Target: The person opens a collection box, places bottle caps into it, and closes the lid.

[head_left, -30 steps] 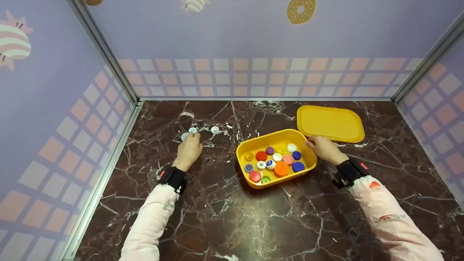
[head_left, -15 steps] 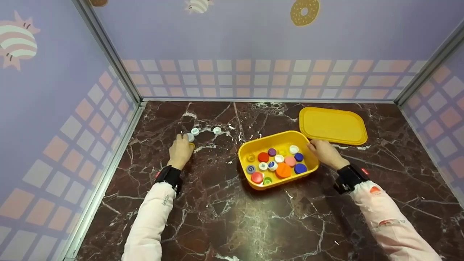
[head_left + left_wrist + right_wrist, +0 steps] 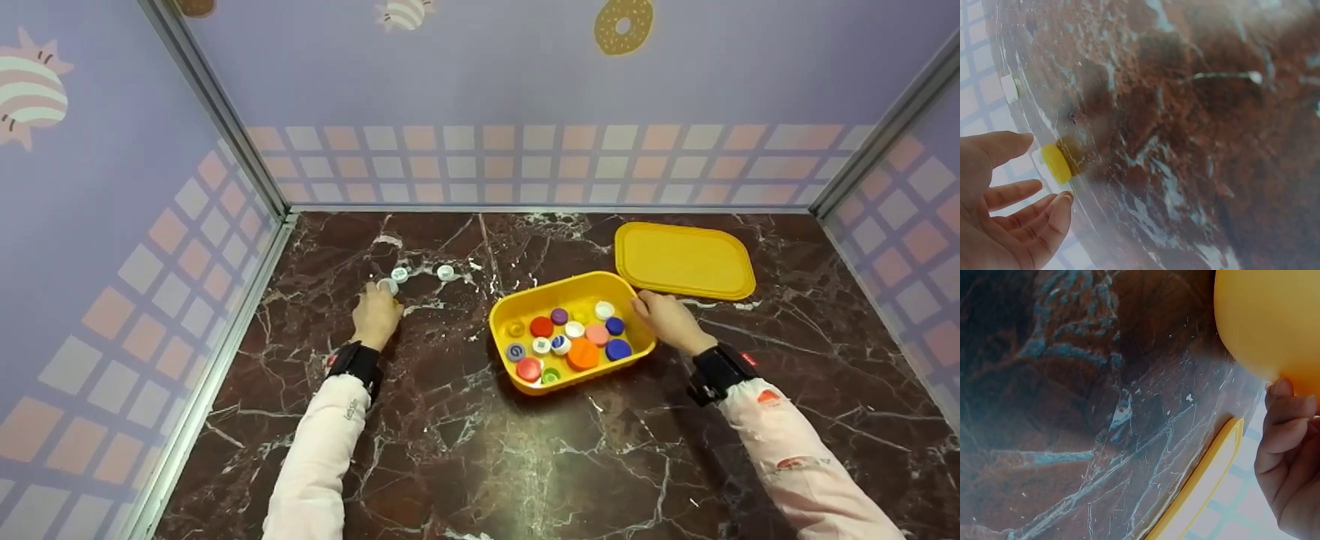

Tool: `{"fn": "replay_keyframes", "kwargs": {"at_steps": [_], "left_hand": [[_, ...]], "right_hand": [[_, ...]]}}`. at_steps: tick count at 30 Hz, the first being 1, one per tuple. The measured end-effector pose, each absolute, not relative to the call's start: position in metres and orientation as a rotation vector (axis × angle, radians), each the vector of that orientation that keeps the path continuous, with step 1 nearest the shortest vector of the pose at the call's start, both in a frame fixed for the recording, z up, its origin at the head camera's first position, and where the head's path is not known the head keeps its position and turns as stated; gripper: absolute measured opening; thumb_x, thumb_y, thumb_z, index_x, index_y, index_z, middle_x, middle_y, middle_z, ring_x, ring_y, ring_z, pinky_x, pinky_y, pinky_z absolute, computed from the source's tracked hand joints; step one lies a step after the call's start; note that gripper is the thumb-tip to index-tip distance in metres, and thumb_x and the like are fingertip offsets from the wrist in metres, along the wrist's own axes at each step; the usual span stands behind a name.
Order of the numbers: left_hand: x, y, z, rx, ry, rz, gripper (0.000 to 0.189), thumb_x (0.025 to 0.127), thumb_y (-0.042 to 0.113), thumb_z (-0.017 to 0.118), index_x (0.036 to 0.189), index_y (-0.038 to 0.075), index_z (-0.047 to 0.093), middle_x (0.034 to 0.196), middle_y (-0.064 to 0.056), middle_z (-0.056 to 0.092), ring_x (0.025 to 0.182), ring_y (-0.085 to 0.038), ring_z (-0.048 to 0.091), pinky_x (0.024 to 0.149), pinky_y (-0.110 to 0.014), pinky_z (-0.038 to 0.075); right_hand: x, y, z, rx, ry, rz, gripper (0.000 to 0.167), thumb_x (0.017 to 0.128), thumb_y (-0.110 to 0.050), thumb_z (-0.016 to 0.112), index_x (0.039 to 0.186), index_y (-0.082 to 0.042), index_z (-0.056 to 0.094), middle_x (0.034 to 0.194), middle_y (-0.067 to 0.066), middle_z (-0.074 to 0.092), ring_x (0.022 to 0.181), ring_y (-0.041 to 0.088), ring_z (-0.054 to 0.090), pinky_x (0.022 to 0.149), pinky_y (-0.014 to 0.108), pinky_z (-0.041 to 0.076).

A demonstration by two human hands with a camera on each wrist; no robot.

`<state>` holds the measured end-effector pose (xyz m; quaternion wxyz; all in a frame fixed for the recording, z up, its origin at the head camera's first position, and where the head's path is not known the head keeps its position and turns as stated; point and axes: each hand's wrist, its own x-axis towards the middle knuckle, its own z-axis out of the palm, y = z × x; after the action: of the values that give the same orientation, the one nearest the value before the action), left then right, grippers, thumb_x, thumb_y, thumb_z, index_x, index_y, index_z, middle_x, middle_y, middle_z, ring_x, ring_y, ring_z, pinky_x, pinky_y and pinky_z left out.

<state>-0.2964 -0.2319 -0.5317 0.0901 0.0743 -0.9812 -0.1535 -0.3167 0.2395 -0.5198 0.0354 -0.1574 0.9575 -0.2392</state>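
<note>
In the head view my left hand (image 3: pixel 376 316) is low over the dark marble table, nearest a yellow bottle cap (image 3: pixel 1057 163). The left wrist view shows its thumb and fingers spread apart around that cap. Just past the fingertips lies a whitish cap (image 3: pixel 388 285), partly covered by them, and another white cap (image 3: pixel 400 275) is close behind it. My right hand (image 3: pixel 670 319) holds the right end of a yellow plastic box (image 3: pixel 499 322), its fingers (image 3: pixel 1289 433) curled against the wall. Inside the box are several caps, including an orange cap (image 3: pixel 583 354) and a red cap (image 3: pixel 541 327).
A third white cap (image 3: pixel 445 273) lies to the right of the other two. The flat yellow lid (image 3: pixel 684 260) rests behind the box at the right. Patterned panels (image 3: pixel 540 97) wall in the table (image 3: pixel 450 465) at the back and both sides.
My left hand has shifted a little left and back toward me, uncovering more of the white caps and the yellow cap. My right hand stays at the box's right end.
</note>
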Motion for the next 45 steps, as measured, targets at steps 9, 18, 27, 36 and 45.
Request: {"fn": "replay_keyframes", "kwargs": {"at_steps": [9, 18, 27, 36, 45], "left_hand": [[-0.297, -0.234, -0.534, 0.259, -2.906, -0.459, 0.036, 0.078, 0.014, 0.066, 0.103, -0.007, 0.052, 0.1, -0.024, 0.048, 0.087, -0.043, 0.054, 0.067, -0.053, 0.045], [-0.299, -0.236, -0.536, 0.259, -2.901, -0.477, 0.035, 0.078, 0.01, 0.065, 0.104, -0.008, 0.05, 0.098, -0.025, 0.05, 0.087, -0.043, 0.054, 0.068, -0.054, 0.045], [-0.299, -0.237, -0.537, 0.237, -2.879, -0.49, 0.026, 0.078, 0.0, 0.056, 0.102, -0.009, 0.051, 0.096, -0.025, 0.05, 0.085, -0.044, 0.054, 0.067, -0.054, 0.044], [-0.297, -0.235, -0.533, 0.174, -2.851, -0.494, 0.022, 0.079, -0.001, 0.056, 0.099, -0.009, 0.051, 0.093, -0.025, 0.05, 0.08, -0.045, 0.055, 0.063, -0.055, 0.045], [-0.3, -0.22, -0.52, 0.062, -2.831, -0.497, 0.019, 0.082, 0.002, 0.054, 0.098, -0.009, 0.052, 0.092, -0.024, 0.05, 0.076, -0.042, 0.056, 0.06, -0.052, 0.046]], "right_hand": [[-0.314, 0.239, -0.523, -0.489, 2.95, -0.753, 0.025, 0.096, -0.02, 0.044, 0.086, 0.0, 0.053, 0.063, 0.006, 0.048, 0.055, 0.022, 0.049, 0.049, 0.034, 0.039], [-0.312, 0.239, -0.522, -0.496, 2.965, -0.759, 0.025, 0.096, -0.02, 0.043, 0.086, 0.001, 0.053, 0.064, 0.007, 0.049, 0.058, 0.025, 0.051, 0.051, 0.038, 0.04], [-0.314, 0.239, -0.522, -0.463, 2.934, -0.765, 0.028, 0.096, -0.022, 0.042, 0.089, 0.002, 0.053, 0.064, 0.007, 0.049, 0.056, 0.023, 0.049, 0.049, 0.034, 0.039], [-0.316, 0.237, -0.522, -0.448, 2.945, -0.746, 0.025, 0.096, -0.02, 0.044, 0.089, 0.002, 0.053, 0.065, 0.008, 0.051, 0.058, 0.024, 0.051, 0.051, 0.035, 0.041], [-0.316, 0.239, -0.526, -0.57, 3.021, -0.739, 0.025, 0.096, -0.018, 0.043, 0.085, 0.002, 0.053, 0.062, 0.008, 0.049, 0.055, 0.027, 0.053, 0.048, 0.039, 0.041]]}}
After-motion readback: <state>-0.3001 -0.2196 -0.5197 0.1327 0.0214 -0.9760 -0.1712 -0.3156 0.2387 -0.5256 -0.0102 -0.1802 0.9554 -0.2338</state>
